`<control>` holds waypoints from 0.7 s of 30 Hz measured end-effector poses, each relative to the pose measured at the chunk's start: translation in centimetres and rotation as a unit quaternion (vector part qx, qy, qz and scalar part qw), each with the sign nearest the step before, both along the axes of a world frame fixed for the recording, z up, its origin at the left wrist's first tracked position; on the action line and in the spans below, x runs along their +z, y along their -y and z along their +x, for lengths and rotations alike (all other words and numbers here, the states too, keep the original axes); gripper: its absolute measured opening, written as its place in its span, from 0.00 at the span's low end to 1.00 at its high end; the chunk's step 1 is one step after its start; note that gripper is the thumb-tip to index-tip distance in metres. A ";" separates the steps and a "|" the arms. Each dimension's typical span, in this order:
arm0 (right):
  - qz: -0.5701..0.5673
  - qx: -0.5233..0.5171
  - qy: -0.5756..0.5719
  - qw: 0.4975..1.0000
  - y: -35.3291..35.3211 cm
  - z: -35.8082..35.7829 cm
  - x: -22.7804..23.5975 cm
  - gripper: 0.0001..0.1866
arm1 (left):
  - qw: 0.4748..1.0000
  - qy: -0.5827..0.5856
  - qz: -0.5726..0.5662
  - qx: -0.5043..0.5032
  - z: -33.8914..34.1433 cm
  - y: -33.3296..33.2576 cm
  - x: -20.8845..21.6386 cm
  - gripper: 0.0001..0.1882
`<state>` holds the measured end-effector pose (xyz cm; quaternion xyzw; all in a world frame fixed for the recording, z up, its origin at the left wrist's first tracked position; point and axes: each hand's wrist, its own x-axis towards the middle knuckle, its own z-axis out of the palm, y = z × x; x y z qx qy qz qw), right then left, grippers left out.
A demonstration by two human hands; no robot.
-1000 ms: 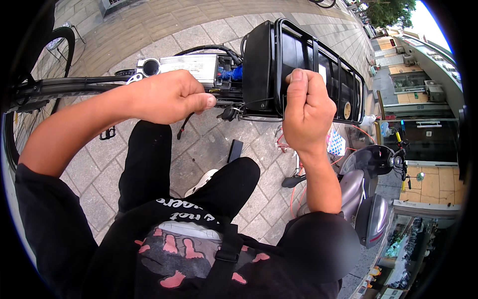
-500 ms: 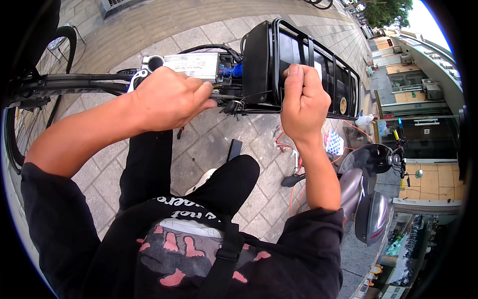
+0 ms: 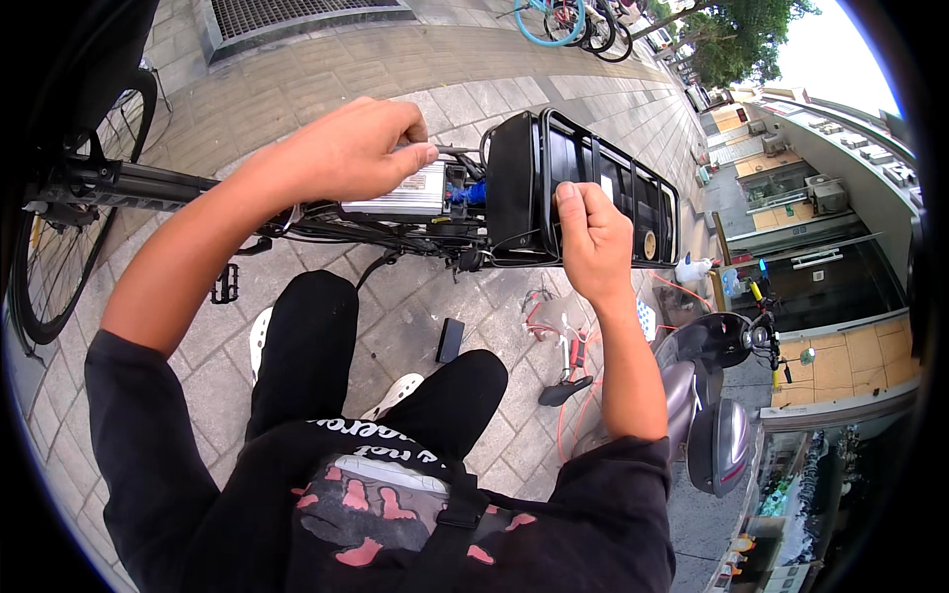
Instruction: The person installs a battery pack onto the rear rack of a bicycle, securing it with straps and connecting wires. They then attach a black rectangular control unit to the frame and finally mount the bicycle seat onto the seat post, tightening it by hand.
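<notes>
An electric bike lies across in front of me, its black rear rack (image 3: 657,212) to the right. My right hand (image 3: 598,237) is wrapped round the rack's near front corner, thumb on top. Beside the rack stands a black box-shaped battery (image 3: 511,183). A ribbed silver controller box (image 3: 420,193) sits on the frame to its left, with blue wiring (image 3: 467,193) between them. My left hand (image 3: 371,148) is over the controller's far left side, fingers curled and thumb pointing right. Its fingertips are partly hidden, so what they hold does not show.
A small black oblong block (image 3: 450,340) lies on the paving near my knee. Right of it are orange cable (image 3: 565,425) and a black-ended tool (image 3: 565,390). A parked scooter (image 3: 682,371) stands at right, by shopfronts. Bicycles (image 3: 568,22) stand far off.
My left hand has risen from the bike's near side to above the controller's far side. The right hand stays on the rack. The view has shifted, showing more of the bike's near side.
</notes>
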<state>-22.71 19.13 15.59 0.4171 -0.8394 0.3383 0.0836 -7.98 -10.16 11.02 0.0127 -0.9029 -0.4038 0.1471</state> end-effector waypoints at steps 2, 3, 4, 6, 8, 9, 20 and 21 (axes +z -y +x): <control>-0.009 0.000 0.101 0.995 0.8 0.0 0.8 0.19 | 0.999 -0.031 0.028 0.010 -2.6 1.1 -1.2 0.21; -0.008 0.006 0.069 0.998 0.8 0.0 0.6 0.19 | 0.998 -0.045 0.041 0.011 -3.8 1.4 -1.5 0.21; -0.007 0.012 0.037 0.999 0.7 -0.1 0.2 0.19 | 0.998 -0.030 0.047 0.012 -4.7 1.8 -1.9 0.20; -0.039 0.011 0.014 0.999 0.9 0.5 -0.5 0.19 | 0.997 -0.012 0.075 -0.014 -5.4 2.0 -2.6 0.20; -0.035 0.005 0.010 0.999 1.2 0.8 -0.3 0.20 | 0.995 -0.008 0.096 -0.034 -5.7 2.3 -3.4 0.20; -0.033 0.001 0.008 0.999 1.2 0.9 -0.3 0.20 | 0.993 -0.006 0.108 -0.040 -5.8 2.4 -3.7 0.19; -0.026 0.005 0.014 1.000 1.4 1.0 -0.2 0.18 | 0.982 0.014 0.177 -0.060 -6.4 2.7 -4.1 0.17; -0.025 0.005 0.012 1.000 1.4 1.0 -0.1 0.18 | 0.982 0.015 0.178 -0.055 -6.4 2.7 -3.9 0.17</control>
